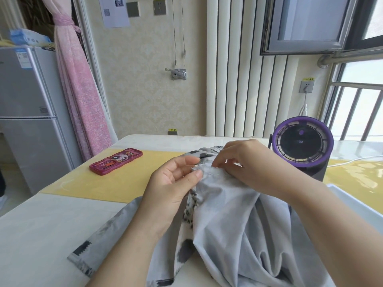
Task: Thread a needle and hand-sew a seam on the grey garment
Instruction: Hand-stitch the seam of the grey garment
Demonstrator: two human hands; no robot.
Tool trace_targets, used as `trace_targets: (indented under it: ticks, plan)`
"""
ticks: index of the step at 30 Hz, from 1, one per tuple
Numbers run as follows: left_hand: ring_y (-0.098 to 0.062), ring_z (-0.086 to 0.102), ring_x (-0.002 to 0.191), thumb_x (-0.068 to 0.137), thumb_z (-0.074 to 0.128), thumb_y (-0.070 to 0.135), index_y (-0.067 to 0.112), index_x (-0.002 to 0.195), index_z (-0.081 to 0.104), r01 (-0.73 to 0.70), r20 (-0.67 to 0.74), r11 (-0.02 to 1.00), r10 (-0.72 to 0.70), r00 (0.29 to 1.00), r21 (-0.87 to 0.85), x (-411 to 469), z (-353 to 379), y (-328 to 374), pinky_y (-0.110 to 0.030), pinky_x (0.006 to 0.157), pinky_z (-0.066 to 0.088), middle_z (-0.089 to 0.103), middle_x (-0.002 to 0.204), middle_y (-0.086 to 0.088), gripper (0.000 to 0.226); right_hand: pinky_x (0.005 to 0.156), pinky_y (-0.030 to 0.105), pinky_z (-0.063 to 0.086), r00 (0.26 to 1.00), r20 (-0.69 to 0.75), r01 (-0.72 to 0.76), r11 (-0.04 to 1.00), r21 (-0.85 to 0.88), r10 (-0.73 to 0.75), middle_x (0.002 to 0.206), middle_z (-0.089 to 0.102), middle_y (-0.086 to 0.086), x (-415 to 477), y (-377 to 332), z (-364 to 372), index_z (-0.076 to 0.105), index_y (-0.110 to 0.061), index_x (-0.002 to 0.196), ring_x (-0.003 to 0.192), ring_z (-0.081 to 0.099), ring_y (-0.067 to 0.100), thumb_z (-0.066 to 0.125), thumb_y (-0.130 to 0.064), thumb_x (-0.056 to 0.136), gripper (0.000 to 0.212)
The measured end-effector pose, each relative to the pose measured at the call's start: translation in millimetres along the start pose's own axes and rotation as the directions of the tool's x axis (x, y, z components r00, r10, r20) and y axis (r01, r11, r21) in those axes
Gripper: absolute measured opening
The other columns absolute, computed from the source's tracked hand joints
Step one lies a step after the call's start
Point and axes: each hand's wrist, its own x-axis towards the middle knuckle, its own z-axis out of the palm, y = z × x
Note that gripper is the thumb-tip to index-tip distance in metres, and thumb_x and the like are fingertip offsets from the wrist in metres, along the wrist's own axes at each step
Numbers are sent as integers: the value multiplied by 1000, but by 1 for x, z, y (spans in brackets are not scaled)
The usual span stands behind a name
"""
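Grey garment [223, 214] bunched at lower centre of frame, on the surface [41, 224]. Left hand [172, 183] pinching its hemmed edge; right hand [238, 162] curled closed on same edge. Needle indiscernible.

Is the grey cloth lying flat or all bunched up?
Bunched up. The grey garment hangs in folds from the left hand and right hand, which lift its edge.

Table [51, 220] lies bare leftward — fan [302, 143] and phone [116, 161] flank the garment [228, 214].
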Motion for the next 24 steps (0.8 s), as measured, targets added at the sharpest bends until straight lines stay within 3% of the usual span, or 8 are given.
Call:
trace_targets:
  ticks: [4,9,16,20,24]
  plan:
    - [-8,62,69,64,65,8,12,92,65,19,1,997,-19,1000,-80,2,0,0,-14,68,50,67,72,-2,29,79,26,45,999,-2,32,999,27,-32,98,67,-6,0,0,2,73,-23,99,83,57,14,53,-4,89,29]
    - [-8,64,68,64,72,0,11,90,66,57,16,985,-55,998,-166,3,1,-1,-15,70,52,66,75,-5,29,72,13,40,997,-25,74,995,64,-73,95,68,-2,2,2,5,74,-18,98,82,60,15,54,1,87,30]
    - [-8,65,67,63,64,4,8,92,63,29,-20,983,-33,999,-181,3,2,1,-15,68,52,68,76,-4,29,83,18,48,988,-145,87,964,253,-51,94,72,-5,-1,-4,6,72,-17,100,88,65,6,56,-5,90,23]
    - [-9,66,71,64,64,7,10,92,64,20,-41,980,-29,999,-196,3,4,-1,-16,68,53,69,77,-4,28,80,38,52,989,-111,133,893,430,-94,89,70,-4,-4,-12,8,62,-23,99,84,66,17,59,-12,88,15]
    - [-12,65,74,70,63,4,11,94,62,18,-74,982,-32,997,-186,5,2,-4,-21,76,52,70,78,-4,26,68,37,49,977,-129,204,907,368,-167,76,67,4,-3,-15,16,65,-21,92,68,59,20,65,-13,86,10]
